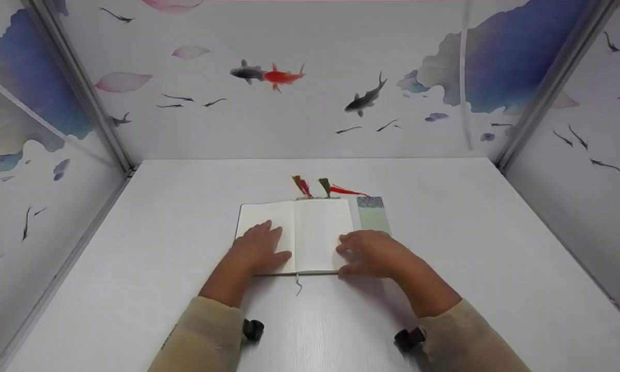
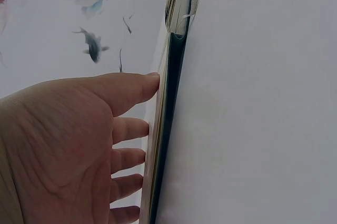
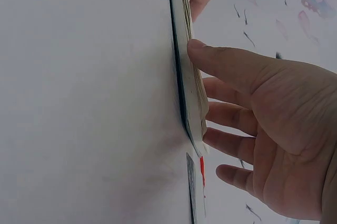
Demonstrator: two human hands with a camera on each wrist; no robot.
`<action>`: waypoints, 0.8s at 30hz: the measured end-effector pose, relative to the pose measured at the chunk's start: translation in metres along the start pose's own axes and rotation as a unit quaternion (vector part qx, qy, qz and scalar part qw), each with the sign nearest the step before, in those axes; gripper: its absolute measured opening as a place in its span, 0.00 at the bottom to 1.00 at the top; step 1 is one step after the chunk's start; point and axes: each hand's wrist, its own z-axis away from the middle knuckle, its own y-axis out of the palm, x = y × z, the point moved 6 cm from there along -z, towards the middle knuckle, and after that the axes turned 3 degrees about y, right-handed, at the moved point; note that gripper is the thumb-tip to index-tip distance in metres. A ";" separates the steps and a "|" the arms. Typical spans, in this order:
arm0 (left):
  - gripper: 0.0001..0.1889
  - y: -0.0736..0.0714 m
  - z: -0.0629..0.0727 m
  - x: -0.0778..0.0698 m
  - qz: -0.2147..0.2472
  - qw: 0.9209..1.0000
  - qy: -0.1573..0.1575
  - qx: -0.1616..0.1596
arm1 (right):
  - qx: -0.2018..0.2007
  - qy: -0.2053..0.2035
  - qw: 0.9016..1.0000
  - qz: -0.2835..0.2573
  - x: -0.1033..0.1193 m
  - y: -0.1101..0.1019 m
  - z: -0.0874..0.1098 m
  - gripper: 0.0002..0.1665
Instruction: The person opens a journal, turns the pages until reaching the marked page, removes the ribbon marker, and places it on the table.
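Note:
An open notebook (image 1: 320,232) with blank white pages lies on the white table. My left hand (image 1: 258,250) rests on the left page, fingers spread and thumb pointing toward the spine. At the right page's outer edge, my right hand (image 1: 374,253) touches the paper with thumb and fingertips. The right wrist view has that thumb (image 3: 197,48) against the thicker page stack, the little finger standing apart. A thin ribbon (image 1: 298,287) trails from the spine's bottom. Partly under the right hand lies a pale green card (image 1: 373,217) with a grey patterned top.
Beyond the notebook's top edge lie a green tassel (image 1: 324,187), a yellow-green and red tassel (image 1: 302,185) and a long red tassel (image 1: 347,190). Walls printed with fish and petals (image 1: 310,119) bound the white table (image 1: 186,206) at the back and sides.

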 end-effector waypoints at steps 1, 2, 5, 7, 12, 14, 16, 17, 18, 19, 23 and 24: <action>0.40 0.000 0.000 0.000 -0.001 1.000 0.001 0.000 | 0.000 -0.001 1.000 -0.007 0.000 -0.001 0.001 0.28; 0.40 0.000 0.000 0.000 -0.001 1.000 0.001 0.000 | -0.003 -0.004 1.000 -0.014 0.000 -0.002 0.001 0.25; 0.40 0.000 0.000 0.000 -0.002 1.000 0.000 0.001 | -0.011 -0.015 0.999 -0.034 -0.001 -0.006 0.003 0.15; 0.41 0.000 0.000 0.000 -0.003 1.000 -0.001 0.002 | -0.018 -0.022 0.999 -0.046 -0.001 -0.008 0.005 0.11; 0.40 -0.001 0.001 -0.001 -0.004 1.000 -0.001 0.002 | -0.026 -0.031 0.998 -0.042 -0.002 -0.010 0.005 0.09; 0.39 -0.001 0.001 -0.002 -0.004 1.000 0.003 0.002 | -0.031 -0.031 0.998 -0.035 -0.002 -0.011 0.005 0.09; 0.39 -0.001 0.001 -0.004 -0.001 1.000 0.009 0.003 | -0.036 -0.025 0.998 -0.035 -0.002 -0.012 0.004 0.11; 0.38 -0.001 0.001 -0.005 -0.001 1.000 0.012 0.003 | -0.039 -0.024 0.998 -0.034 -0.002 -0.012 0.004 0.11; 0.39 -0.001 0.001 -0.006 -0.001 1.000 0.014 0.004 | -0.041 -0.019 0.998 -0.034 -0.002 -0.012 0.003 0.10; 0.39 -0.001 0.001 -0.006 0.000 1.000 0.014 0.005 | -0.043 -0.017 0.998 -0.035 -0.002 -0.013 0.003 0.10; 0.44 0.000 0.002 -0.010 0.007 1.000 0.012 0.009 | -0.050 -0.006 0.998 -0.037 -0.001 -0.013 0.003 0.10; 0.45 0.000 0.003 -0.012 0.009 1.000 0.012 0.010 | -0.052 -0.004 0.998 -0.037 -0.001 -0.012 0.003 0.10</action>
